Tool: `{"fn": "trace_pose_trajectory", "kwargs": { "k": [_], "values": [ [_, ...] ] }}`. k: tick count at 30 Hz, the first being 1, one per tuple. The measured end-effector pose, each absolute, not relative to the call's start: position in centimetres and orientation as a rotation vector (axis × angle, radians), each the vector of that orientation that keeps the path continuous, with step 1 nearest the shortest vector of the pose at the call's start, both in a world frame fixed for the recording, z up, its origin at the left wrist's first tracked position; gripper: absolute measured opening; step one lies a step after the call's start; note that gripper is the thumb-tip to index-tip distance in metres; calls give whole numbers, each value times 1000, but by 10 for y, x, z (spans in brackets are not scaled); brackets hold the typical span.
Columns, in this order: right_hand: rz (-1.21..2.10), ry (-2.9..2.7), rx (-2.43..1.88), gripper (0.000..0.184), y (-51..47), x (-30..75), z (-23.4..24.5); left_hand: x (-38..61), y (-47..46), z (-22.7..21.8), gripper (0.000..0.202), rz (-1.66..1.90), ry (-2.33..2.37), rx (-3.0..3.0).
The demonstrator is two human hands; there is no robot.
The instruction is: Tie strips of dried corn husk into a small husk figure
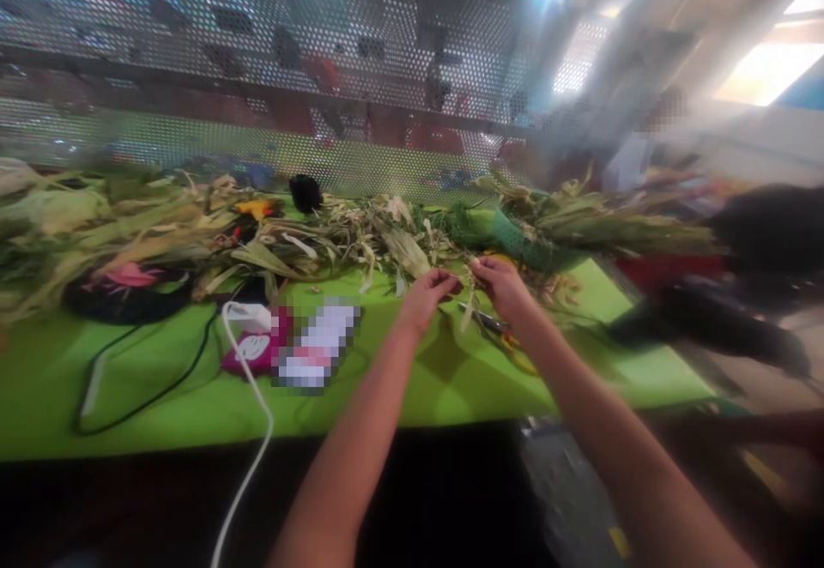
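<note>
Above the green tabletop, my left hand (pixel 427 298) is closed, thumb and fingertips pinched toward a small dry corn husk strip (pixel 469 309). My right hand (pixel 499 281) grips the same strip from the right, and its pale end hangs down between the two hands. Blur hides the exact fingertip contact. Scissors (pixel 487 319) with yellow handles lie on the table just below my right hand. Behind my hands spreads a heap of dry corn husks (pixel 402 242).
A green basket (pixel 521 229) of husks stands back right. Left lie a dark round tray (pixel 129 298), a white charger (pixel 251 317) with its cable, a magenta box (pixel 261 349) and a blurred-out phone-like item (pixel 318 347). Perforated metal mesh (pixel 399 62) rises behind. A person (pixel 627 160) is at back right.
</note>
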State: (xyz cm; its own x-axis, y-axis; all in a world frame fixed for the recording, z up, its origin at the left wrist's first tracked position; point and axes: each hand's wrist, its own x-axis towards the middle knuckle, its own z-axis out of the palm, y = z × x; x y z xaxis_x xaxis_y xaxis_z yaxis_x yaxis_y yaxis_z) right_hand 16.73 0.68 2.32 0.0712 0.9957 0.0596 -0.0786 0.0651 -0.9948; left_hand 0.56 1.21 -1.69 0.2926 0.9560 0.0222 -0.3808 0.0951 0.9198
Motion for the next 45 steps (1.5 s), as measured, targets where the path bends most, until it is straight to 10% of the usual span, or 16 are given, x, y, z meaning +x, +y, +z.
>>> {"fn": "trace_pose_trajectory", "kwargs": {
  "k": [24,45],
  "values": [
    [1313,-1160,-1110,39,16,166,18,4,16,-23,37,1053,609,1106],
    [678,-1711,-1427,15,-19,172,2,-2,24,-21,37,1358,731,807]
  ]
}}
